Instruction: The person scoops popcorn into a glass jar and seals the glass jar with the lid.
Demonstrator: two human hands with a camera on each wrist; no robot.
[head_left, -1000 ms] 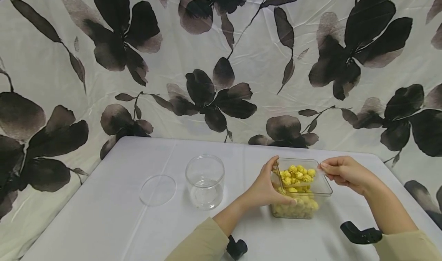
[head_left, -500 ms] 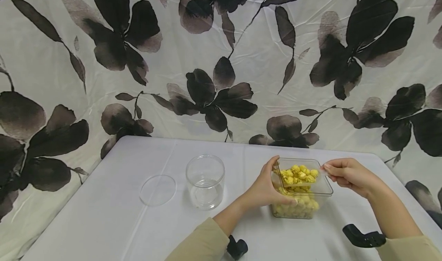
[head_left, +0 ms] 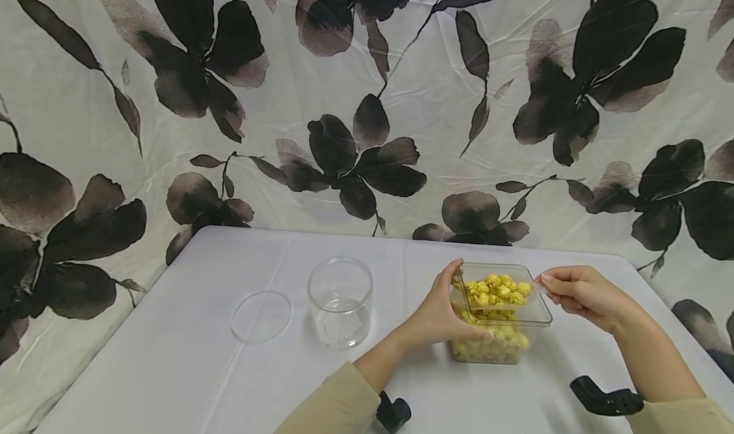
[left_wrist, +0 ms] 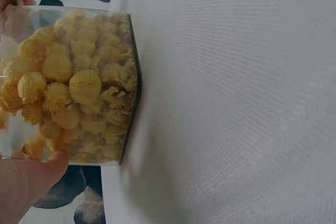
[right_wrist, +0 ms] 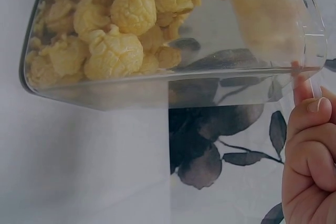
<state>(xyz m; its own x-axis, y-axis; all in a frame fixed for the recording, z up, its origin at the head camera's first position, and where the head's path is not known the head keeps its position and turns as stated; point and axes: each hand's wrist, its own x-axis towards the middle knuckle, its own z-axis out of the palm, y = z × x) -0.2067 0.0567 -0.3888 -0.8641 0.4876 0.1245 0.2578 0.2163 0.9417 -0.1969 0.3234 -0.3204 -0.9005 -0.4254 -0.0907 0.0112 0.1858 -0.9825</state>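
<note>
- Head view: the left hand [head_left: 438, 313] is gripping the clear, straight-sided box [head_left: 539, 324] on its left side, thumb lying along the near wall, fingers reaching to the far-left rim.
- That box is standing, by the look of it, upright on the right part of the white table [head_left: 172, 357], and yellow popcorn [head_left: 499, 290] is heaping up inside it, with some clear wall showing on the right.
- Over on the right, the right hand [head_left: 585, 294] is pinching a slim clear handle [right_wrist: 316, 85] between thumb and fingers, right beside the box's right rim.
- Whatever that handle is leading to is proving hard to pick out, clear plastic against clear walls; a spoon or scoop is looking likely.
- Left of the box, a round clear jar [head_left: 340, 303] is standing upright, apart from it, and a thin clear disc [head_left: 262, 317], maybe a lid, is lying flat farther left.
- Step in hand, judging from this: scooping at the popcorn, with the left hand bracing the box and the right hand working the handle.
- Next move, it seems, is calling for a level lift past the rim, so that no pieces are tumbling out, and for a firm left hold.
</note>
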